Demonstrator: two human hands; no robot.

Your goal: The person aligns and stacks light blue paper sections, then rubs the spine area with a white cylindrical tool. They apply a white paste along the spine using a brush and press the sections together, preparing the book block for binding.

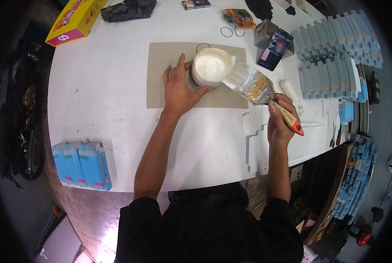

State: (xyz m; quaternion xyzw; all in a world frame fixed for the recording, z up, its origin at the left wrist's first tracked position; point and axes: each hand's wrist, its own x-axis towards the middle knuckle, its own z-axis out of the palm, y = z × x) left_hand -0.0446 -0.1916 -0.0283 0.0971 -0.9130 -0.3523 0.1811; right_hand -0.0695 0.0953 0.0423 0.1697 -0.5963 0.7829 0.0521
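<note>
A round tub (210, 66) of thick white paste stands open on a sheet of grey cardboard (169, 59) near the middle of a white desk (104, 114). The person's left hand (179, 87) lies flat on the cardboard, fingers spread, thumb and forefinger touching the tub's side. The right hand (280, 125) is clenched around the wooden handle of a wide paintbrush (253, 85) with an orange tip; its pale bristles are tilted against the tub's right rim.

Just beside the brush lies a small white bottle (289, 90) on its side. Behind the tub, a grey and black box (272, 44) stands with a flap raised, and rubber bands (231, 31) lie loose near an orange packet (239, 17). A crumpled black plastic bag (128, 9) and a yellow carton (75, 19) sit at the far left edge, with a small dark box (196, 4) between them and the packet.

Rows of blue folded cartons (334, 39) fill the desk's right end, overlapping one another. A shorter stack of the same blue cartons (82, 164) stands at the near left corner. A stepped white cut-out board (257, 140) rests at the near edge by the right forearm.

Beyond the desk, more blue cartons (356, 179) are stacked at the lower right, and the floor beneath is worn and grey.
</note>
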